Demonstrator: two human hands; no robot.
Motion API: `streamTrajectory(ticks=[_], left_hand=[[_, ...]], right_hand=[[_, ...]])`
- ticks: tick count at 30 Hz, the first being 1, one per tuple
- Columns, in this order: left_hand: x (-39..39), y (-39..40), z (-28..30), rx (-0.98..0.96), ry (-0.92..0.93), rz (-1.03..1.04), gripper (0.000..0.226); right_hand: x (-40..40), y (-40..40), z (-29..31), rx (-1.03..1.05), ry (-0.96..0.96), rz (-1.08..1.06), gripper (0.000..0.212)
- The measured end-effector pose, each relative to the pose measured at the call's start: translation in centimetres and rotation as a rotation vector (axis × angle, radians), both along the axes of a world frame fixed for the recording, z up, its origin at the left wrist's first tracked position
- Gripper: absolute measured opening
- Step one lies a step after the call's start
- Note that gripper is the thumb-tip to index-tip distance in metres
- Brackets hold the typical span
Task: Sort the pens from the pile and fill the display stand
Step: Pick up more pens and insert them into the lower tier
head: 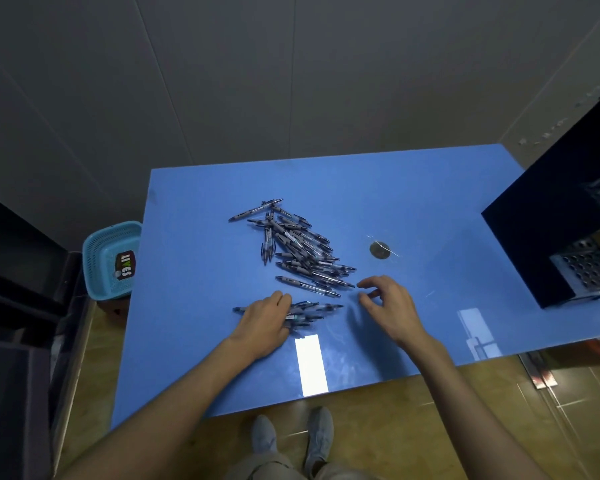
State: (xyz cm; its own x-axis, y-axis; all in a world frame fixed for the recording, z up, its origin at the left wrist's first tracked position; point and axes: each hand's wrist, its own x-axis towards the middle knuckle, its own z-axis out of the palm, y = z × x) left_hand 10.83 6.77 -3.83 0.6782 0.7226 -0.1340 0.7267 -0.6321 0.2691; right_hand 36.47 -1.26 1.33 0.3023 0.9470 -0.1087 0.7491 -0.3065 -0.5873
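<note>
A pile of several dark grey pens (300, 245) lies loose in the middle of the blue table (205, 358). In front of it lies a small bundle of pens (312, 310), side by side. My left hand (265, 318) lies on the left end of that bundle, fingers curled over the pens. My right hand (387, 303) hovers just right of the pile's near end, fingers spread and loosely bent, with nothing in it. The black display stand (548, 237) sits at the table's right edge, its perforated pen rack (589, 266) partly cut off by the frame.
A round metal grommet (379, 250) is set in the table right of the pile. A light blue plastic basket (113, 259) stands on a stool beside the table's left edge. Dark furniture lines the left. My feet show below the near edge.
</note>
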Motion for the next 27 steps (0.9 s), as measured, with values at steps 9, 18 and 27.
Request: streamTrajectory(ticks=[9,18,27], left_hand=[[-2.7,1.6,-0.4,0.153,-0.575,0.523,0.030],[-2.8,4.7,1.1,0.147,-1.058,0.863,0.016],[-2.0,4.9,-0.3,0.218,-0.929,0.934,0.035]], right_hand=[[-2.7,2.2,0.9,0.132,0.028,-0.012,0.013],[-5.9,6.2,0.9,0.183,0.056,0.048,0.015],[-4.5,4.7,-0.6,0.160,0.037,0.019,0.013]])
